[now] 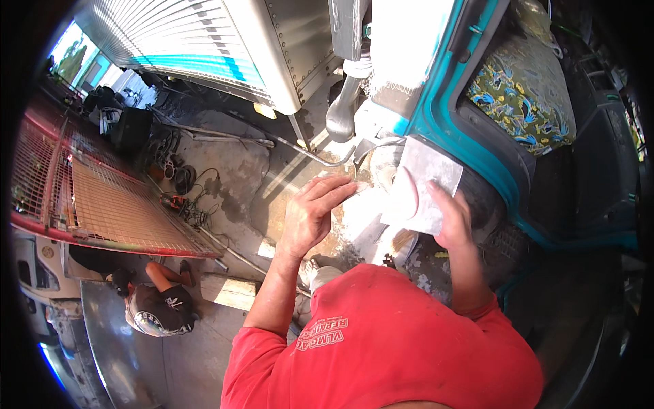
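My right hand (pixel 449 221) grips a flat grey board (pixel 436 177) bearing a smooth pale pink patch of paste (pixel 406 191) along its left side. My left hand (pixel 317 215) is left of the board, fingers bent and pressed together around something pale at their tips that I cannot make out. Just beyond the board is the teal door frame (pixel 443 102) of a vehicle, with a white, patchy body panel (pixel 402 82) beside it and a curved grey pipe (pixel 340 109) hanging to its left.
A patterned seat (pixel 518 102) is inside the cab. A silver box body (pixel 286 54) stands ahead. A red mesh panel (pixel 116 198) leans at left, near cables, tools (pixel 178 204) and rods on the concrete. Another person (pixel 153 307) crouches at lower left beside a wooden board (pixel 228 292).
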The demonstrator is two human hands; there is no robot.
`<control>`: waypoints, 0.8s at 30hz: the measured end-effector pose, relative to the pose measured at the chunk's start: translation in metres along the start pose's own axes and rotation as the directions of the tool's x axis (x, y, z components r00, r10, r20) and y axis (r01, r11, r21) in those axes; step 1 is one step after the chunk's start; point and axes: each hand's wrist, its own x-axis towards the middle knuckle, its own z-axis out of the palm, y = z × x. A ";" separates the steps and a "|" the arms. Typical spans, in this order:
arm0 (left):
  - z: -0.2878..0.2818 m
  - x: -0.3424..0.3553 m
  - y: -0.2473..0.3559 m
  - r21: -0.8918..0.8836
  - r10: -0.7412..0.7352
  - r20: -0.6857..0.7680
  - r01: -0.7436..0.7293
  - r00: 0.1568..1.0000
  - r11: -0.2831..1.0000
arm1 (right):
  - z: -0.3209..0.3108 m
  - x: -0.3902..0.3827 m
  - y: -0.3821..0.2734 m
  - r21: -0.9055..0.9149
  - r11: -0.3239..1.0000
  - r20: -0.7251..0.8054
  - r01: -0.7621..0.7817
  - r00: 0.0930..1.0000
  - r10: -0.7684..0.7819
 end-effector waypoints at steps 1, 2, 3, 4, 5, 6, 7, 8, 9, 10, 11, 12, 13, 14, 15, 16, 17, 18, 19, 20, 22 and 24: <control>0.007 0.008 0.009 -0.111 -0.076 -0.106 0.065 0.991 0.992 | -0.003 0.000 -0.006 -0.242 0.969 0.110 0.055 0.994 -0.029; 0.015 0.015 0.015 -0.111 -0.074 -0.069 0.066 0.995 0.992 | -0.003 0.001 -0.009 -0.453 0.879 0.219 0.151 0.974 -0.055; 0.028 0.021 0.022 -0.122 -0.043 -0.068 0.034 0.997 0.992 | 0.000 0.002 -0.009 -0.554 0.780 0.335 0.292 0.936 -0.112; 0.040 0.025 0.028 -0.155 -0.040 -0.115 0.022 0.993 0.988 | 0.004 0.008 -0.008 -0.663 0.613 0.402 0.431 0.895 -0.194; 0.045 0.027 0.030 -0.131 -0.025 -0.061 0.017 0.998 0.991 | 0.004 0.016 -0.011 -0.623 0.716 0.268 0.316 0.945 -0.184; 0.047 0.028 0.030 -0.072 0.089 0.013 -0.088 0.996 0.994 | 0.002 0.024 -0.016 -0.562 0.798 0.154 0.217 0.975 -0.157; 0.050 0.027 0.031 -0.120 0.111 -0.002 -0.111 0.994 0.987 | 0.000 0.032 -0.019 -0.420 0.902 -0.024 0.098 0.993 -0.119; 0.047 0.028 0.030 -0.121 0.225 0.114 -0.211 0.968 0.970 | -0.002 0.039 -0.022 -0.156 0.988 -0.228 0.006 0.973 -0.042; 0.043 0.028 0.029 -0.168 0.148 0.056 -0.136 0.987 0.976 | -0.008 0.041 -0.028 0.074 0.994 -0.188 0.078 0.980 -0.063; 0.036 0.029 0.027 -0.205 0.123 0.051 -0.110 0.991 0.973 | -0.011 0.041 -0.030 0.268 0.957 -0.260 0.108 0.965 -0.036; 0.027 0.032 0.025 -0.275 0.083 -0.029 -0.088 0.996 0.957 | -0.013 0.042 -0.030 0.263 0.957 -0.174 0.120 0.982 -0.076; 0.022 0.036 0.026 -0.286 0.137 -0.029 -0.140 0.990 0.948 | -0.013 0.040 -0.028 0.241 0.959 -0.150 0.151 0.982 -0.117; 0.020 0.040 0.027 -0.327 0.165 -0.107 -0.191 0.980 0.925 | -0.012 0.036 -0.025 0.223 0.954 -0.113 0.202 0.977 -0.180; 0.018 0.044 0.026 -0.335 0.176 -0.143 -0.215 0.974 0.918 | -0.005 0.035 -0.016 0.263 0.949 -0.110 0.173 0.983 -0.148; 0.019 0.050 0.023 -0.388 0.291 -0.127 -0.317 0.948 0.865 | 0.002 0.033 -0.010 0.468 0.883 0.062 0.031 0.996 -0.068; 0.020 0.053 0.017 -0.393 0.265 -0.183 -0.317 0.947 0.863 | 0.009 0.032 -0.004 0.610 0.782 0.234 -0.128 0.972 -0.024; 0.025 0.057 0.010 -0.359 0.251 -0.183 -0.302 0.951 0.883 | 0.016 0.027 0.001 0.626 0.774 0.113 -0.093 0.993 0.027; 0.027 0.059 -0.001 -0.280 0.261 -0.104 -0.280 0.960 0.918 | 0.022 0.024 0.003 0.576 0.816 0.110 -0.040 0.994 -0.029; 0.027 0.062 -0.019 -0.255 0.224 -0.117 -0.247 0.968 0.935 | 0.028 0.019 0.005 0.527 0.850 0.082 0.010 0.995 -0.063; 0.022 0.060 -0.037 -0.102 0.209 -0.047 -0.213 0.977 0.972 | 0.034 0.016 0.006 0.475 0.878 0.055 0.061 0.994 -0.099; 0.023 0.056 -0.056 -0.323 0.062 -0.078 -0.084 0.995 0.943 | 0.041 0.010 0.008 0.151 0.971 0.011 0.187 0.981 -0.191; 0.025 0.052 -0.062 -0.327 0.072 -0.087 -0.097 0.994 0.940 | 0.048 0.009 0.011 -0.251 0.953 -0.173 0.172 0.960 -0.219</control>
